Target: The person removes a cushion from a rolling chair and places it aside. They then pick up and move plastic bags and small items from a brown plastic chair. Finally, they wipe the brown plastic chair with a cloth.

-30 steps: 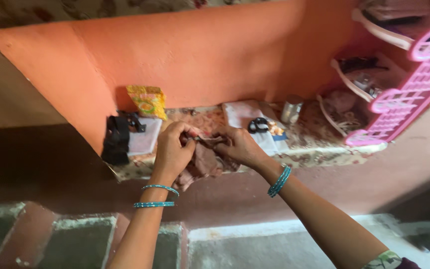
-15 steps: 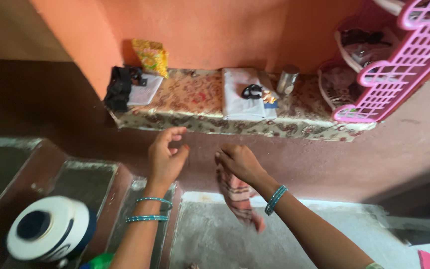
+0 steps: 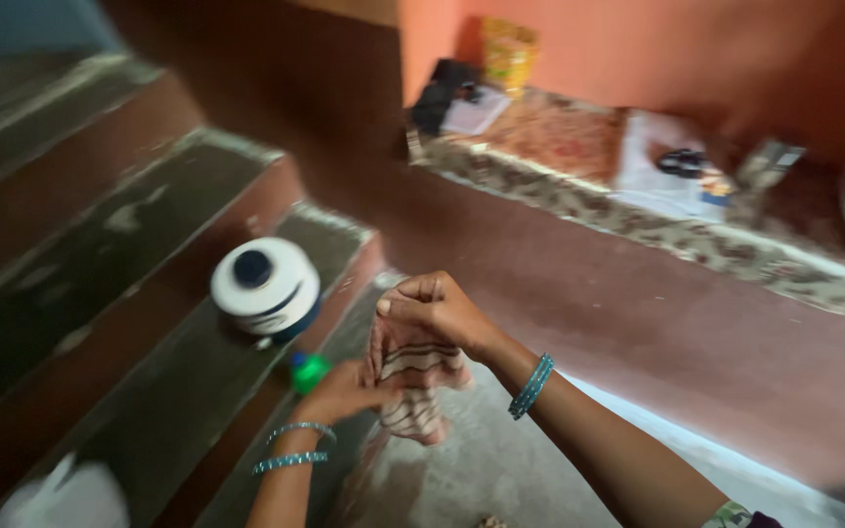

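Both of my hands are on one striped cloth, a pinkish-brown piece with darker bands, hanging in front of me over the grey floor. My right hand has it from above: the fingers are curled tight into a fist around the top edge, so the cloth bunches out just under my knuckles and drops straight down. My left hand is lower and to the side, its fingers pressed against the left edge of the hanging part; the frame is blurred there, so I cannot tell whether they pinch the fabric or only touch it. The bottom hem of the cloth hangs free below both hands, clear of the floor as far as I can see.

Just beyond my left hand, on a worn step of the stairs, sits a round white container with a dark blue lid knob, and a small green object lies right beside it, near my left fingers. Well apart from the cloth, along the orange wall, runs a ledge covered in patterned fabric. On it lie a black bundle, a yellow packet and a folded white cloth with a dark object on top.
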